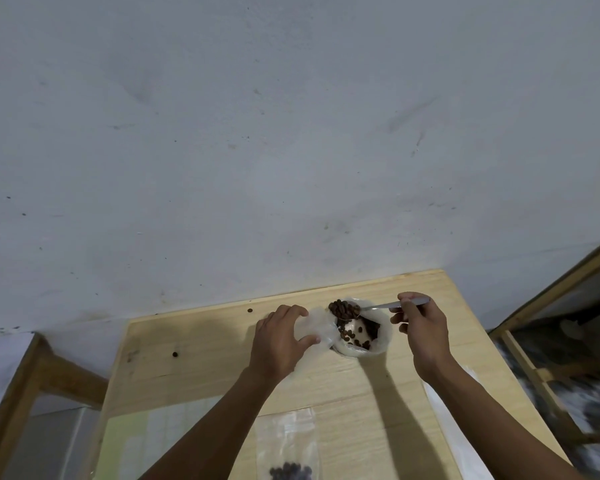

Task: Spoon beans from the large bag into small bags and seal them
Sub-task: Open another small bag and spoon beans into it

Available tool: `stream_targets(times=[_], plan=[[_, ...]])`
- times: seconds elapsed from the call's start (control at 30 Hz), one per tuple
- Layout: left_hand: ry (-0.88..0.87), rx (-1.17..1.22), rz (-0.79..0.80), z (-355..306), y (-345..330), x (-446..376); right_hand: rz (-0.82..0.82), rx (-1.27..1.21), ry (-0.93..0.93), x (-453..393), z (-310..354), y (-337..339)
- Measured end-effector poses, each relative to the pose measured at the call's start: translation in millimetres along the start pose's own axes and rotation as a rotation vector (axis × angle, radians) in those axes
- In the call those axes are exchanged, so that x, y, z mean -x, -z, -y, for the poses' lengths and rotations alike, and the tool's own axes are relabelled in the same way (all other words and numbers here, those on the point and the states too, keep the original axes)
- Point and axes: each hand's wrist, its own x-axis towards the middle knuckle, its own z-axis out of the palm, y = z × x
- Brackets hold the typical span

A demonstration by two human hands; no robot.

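My right hand (421,336) pinches spoon (383,305) handle, bowl heaped with beans (343,309), held over open mouth of large bag (361,336) on wooden table (194,362). My left hand (279,337) grips bag's plastic rim at left. Small bag (288,445) with few beans lies flat near table's front edge

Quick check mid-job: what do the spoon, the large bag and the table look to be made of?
Spoon: apparently metal, a shiny silver-grey handle that catches light. Large bag: thin translucent plastic, crinkled, beans showing through. Table: pale wood, likely unfinished or matte, with visible grain, board seams and dark knots.
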Motion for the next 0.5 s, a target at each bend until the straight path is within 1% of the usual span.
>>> stream_targets(times=[0.2,0.27,0.37,0.5], plan=[[0.023,0.015,-0.004,-3.7,7.8,1.0,0.190,0.159,0.213,22.4,15.4,-20.2],[0.027,0.027,-0.009,-4.2,10.0,1.9,0.226,0.186,0.272,27.2,18.4,-24.3],[0.034,0.050,-0.026,-2.8,12.7,3.4,0.239,0.171,0.304,30.4,22.5,-26.3],[0.065,0.113,-0.047,0.5,16.2,7.3,0.168,0.087,0.268,27.3,23.6,-21.8]])
